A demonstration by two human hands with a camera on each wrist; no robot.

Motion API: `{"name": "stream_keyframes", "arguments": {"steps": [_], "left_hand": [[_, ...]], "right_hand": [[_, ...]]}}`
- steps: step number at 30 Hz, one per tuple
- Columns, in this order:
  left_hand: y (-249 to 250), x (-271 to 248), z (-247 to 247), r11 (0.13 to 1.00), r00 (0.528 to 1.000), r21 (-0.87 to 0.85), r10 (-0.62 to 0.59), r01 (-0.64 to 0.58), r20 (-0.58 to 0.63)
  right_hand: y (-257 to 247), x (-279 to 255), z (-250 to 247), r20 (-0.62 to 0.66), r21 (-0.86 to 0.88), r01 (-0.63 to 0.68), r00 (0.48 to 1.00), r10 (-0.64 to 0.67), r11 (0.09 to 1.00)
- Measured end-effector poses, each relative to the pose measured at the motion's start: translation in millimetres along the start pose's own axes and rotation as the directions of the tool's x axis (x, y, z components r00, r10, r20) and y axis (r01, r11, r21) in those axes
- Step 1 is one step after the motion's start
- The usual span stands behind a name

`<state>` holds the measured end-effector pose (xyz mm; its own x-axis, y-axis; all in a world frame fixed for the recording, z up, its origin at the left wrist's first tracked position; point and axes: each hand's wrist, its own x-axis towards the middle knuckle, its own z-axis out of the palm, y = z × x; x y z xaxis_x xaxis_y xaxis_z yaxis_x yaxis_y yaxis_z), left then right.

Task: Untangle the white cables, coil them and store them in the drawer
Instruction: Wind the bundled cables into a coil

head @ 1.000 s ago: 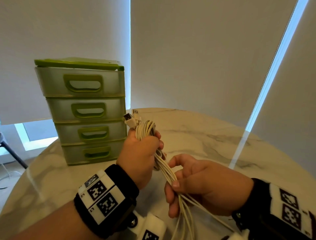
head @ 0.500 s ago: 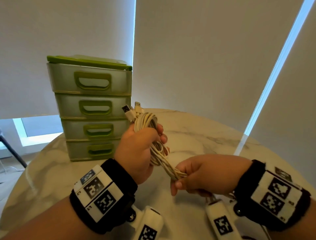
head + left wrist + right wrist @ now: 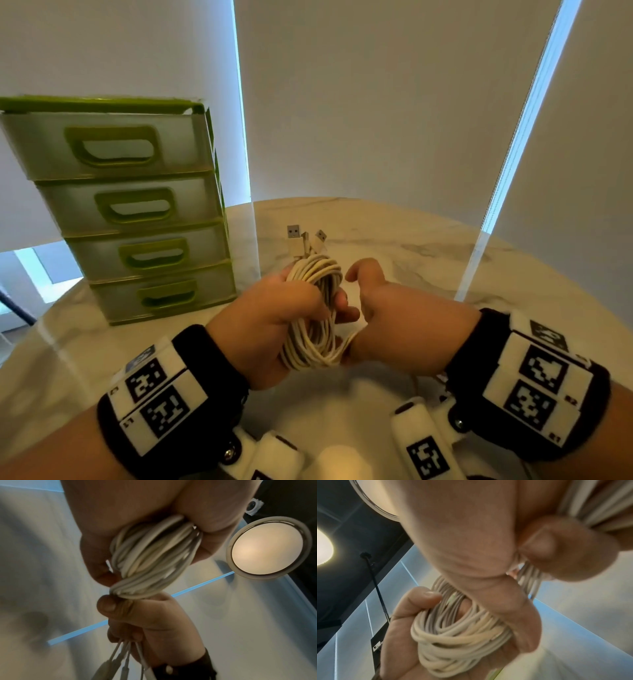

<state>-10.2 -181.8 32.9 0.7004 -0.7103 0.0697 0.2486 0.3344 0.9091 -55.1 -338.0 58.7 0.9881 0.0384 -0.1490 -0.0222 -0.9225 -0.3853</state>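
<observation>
A bundle of white cables [image 3: 313, 308] is wound into a coil above the marble table. My left hand [image 3: 274, 308] grips the coil, fingers curled through the loops. Several USB plugs [image 3: 301, 240] stick up from its far end. My right hand [image 3: 387, 308] is close beside the coil on the right and grips the loose strands at the coil's lower edge. In the left wrist view the right hand [image 3: 145, 615] is closed on the strands just below the coil [image 3: 149, 561], and the cable ends [image 3: 123, 655] hang out under it. The right wrist view shows the coil [image 3: 458, 635] in my left palm.
A green and translucent drawer unit [image 3: 137, 212] with several shut drawers stands on the left of the round marble table [image 3: 445, 274]. Pale roller blinds hang behind the table. A round ceiling lamp [image 3: 267, 547] shows in the left wrist view.
My right hand has brought the loose strands up and round to the coil and now sits right beside my left hand. The hanging length is much shorter.
</observation>
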Motion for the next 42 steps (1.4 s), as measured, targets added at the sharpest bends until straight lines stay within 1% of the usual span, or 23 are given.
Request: {"name": "stream_keyframes", "arguments": {"steps": [2, 6, 8, 10, 13, 17, 20, 22, 25, 27, 28, 29, 31, 32, 35, 38, 40, 42], "left_hand": [[-3.1, -1.3, -1.9, 0.999, 0.999, 0.033, -0.037, 0.037, -0.002], [-5.5, -6.9, 0.1, 0.982, 0.984, 0.11, -0.164, 0.155, 0.075], [-5.0, -6.4, 0.8, 0.968, 0.982, 0.185, -0.179, 0.167, 0.054], [-5.6, -4.8, 0.4, 0.958, 0.984, 0.243, -0.17, 0.153, 0.051], [-7.2, -6.0, 2.0, 0.953, 0.987, 0.277, -0.147, 0.124, 0.062], [-8.2, -7.4, 3.0, 0.927, 0.977, 0.335, -0.201, 0.167, 0.07], [-7.1, -5.8, 4.4, 0.884, 0.981, 0.433, -0.192, 0.176, -0.008], [-8.9, -3.4, 5.0, 0.855, 0.984, 0.489, -0.173, 0.173, -0.047], [-10.7, -1.8, 6.2, 0.825, 0.982, 0.534, -0.162, 0.187, -0.094], [-8.5, -2.6, 5.7, 0.808, 0.983, 0.56, -0.146, 0.183, -0.111], [-7.1, -2.8, 3.6, 0.795, 0.984, 0.581, -0.128, 0.175, -0.12], [-5.1, -3.1, 2.1, 0.787, 0.985, 0.594, -0.109, 0.166, -0.13], [-3.3, -3.7, 0.6, 0.773, 0.984, 0.614, -0.082, 0.162, -0.156], [-3.6, -3.7, 0.3, 0.754, 0.984, 0.637, -0.068, 0.16, -0.167], [-6.2, -2.5, 2.5, 0.705, 0.983, 0.691, -0.048, 0.161, -0.179], [-7.8, 0.7, 1.0, 0.683, 0.972, 0.699, -0.076, 0.213, -0.222], [-7.1, 2.3, -2.4, 0.678, 0.965, 0.697, -0.072, 0.232, -0.251], [-5.8, 4.2, -7.8, 0.657, 0.96, 0.718, -0.032, 0.231, -0.279]], "right_hand": [[-1.9, -2.0, -1.3, -0.029, 0.032, 0.012, 1.0, -0.011, 0.999], [-1.9, -3.4, -2.7, -0.05, 0.055, 0.058, 0.997, -0.055, 0.997], [-0.7, -2.4, -2.6, -0.042, 0.071, 0.067, 0.997, -0.064, 0.995], [0.7, -1.7, -2.3, -0.025, 0.068, 0.071, 0.997, -0.069, 0.995], [0.8, -2.7, -3.5, 0.003, 0.049, 0.063, 0.998, -0.063, 0.997], [-2.1, -2.9, -1.5, 0.001, 0.059, 0.073, 0.997, -0.073, 0.996], [-0.8, -0.1, -0.2, -0.032, 0.08, 0.082, 0.996, -0.079, 0.993], [0.2, 1.6, 0.5, -0.036, 0.09, 0.11, 0.994, -0.107, 0.99], [4.9, 3.3, -2.3, 0.024, 0.093, 0.133, 0.99, -0.136, 0.987], [8.4, 1.4, -10.3, 0.092, 0.184, 0.127, 0.985, -0.146, 0.975], [11.1, 0.6, -15.5, 0.11, 0.279, 0.122, 0.981, -0.158, 0.953], [14.3, -0.6, -21.2, 0.109, 0.394, 0.113, 0.98, -0.168, 0.912], [21.1, -4.1, -29.7, 0.073, 0.595, 0.104, 0.981, -0.182, 0.797], [24.4, -4.8, -31.9, 0.042, 0.623, 0.119, 0.982, -0.186, 0.773], [25.7, -6.7, -33.3, -0.098, 0.517, 0.203, 0.979, -0.178, 0.832], [11.3, -7.5, -34.7, -0.247, 0.585, 0.278, 0.956, -0.159, 0.762], [-2.6, -8.6, -44.7, -0.387, 0.533, 0.365, 0.908, -0.164, 0.763], [-16.4, -10.8, -63.0, -0.523, 0.463, 0.454, 0.833, -0.179, 0.761]]}}
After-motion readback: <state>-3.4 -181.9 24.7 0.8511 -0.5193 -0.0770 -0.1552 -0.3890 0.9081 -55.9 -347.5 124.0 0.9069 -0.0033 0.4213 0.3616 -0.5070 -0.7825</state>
